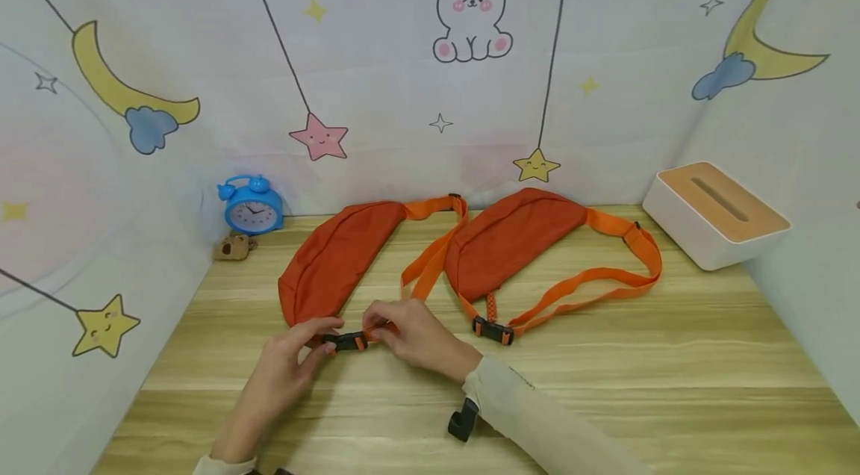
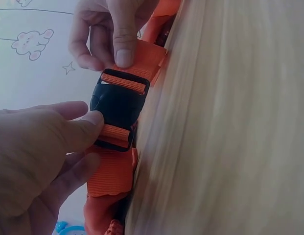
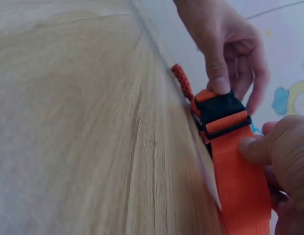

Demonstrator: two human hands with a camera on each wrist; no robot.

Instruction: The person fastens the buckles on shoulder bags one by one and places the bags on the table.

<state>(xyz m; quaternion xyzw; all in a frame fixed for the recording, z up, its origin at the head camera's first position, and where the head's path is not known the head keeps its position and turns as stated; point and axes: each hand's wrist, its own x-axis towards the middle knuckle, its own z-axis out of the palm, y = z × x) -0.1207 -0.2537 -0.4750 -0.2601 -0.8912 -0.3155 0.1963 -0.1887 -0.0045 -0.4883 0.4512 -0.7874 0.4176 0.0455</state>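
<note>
Two orange-red waist bags lie side by side on the table. At the near end of the left waist bag (image 1: 346, 258), its black side-release buckle (image 1: 347, 341) has both halves joined. My left hand (image 1: 282, 367) pinches that buckle, its thumb (image 2: 88, 128) against the black plastic in the left wrist view. On the buckle's other side, my right hand (image 1: 419, 333) pinches the orange strap (image 3: 242, 186) between thumb and fingers. The right waist bag (image 1: 513, 243) has its own joined buckle (image 1: 493, 330) and a looped strap, apart from both hands.
A blue alarm clock (image 1: 252, 207) stands at the back left, with a small brown bear-like item (image 1: 233, 246) before it. At the back right sits a white tissue box (image 1: 712, 236) with a wood-coloured top. Printed cloth walls surround the wooden table (image 1: 658, 385).
</note>
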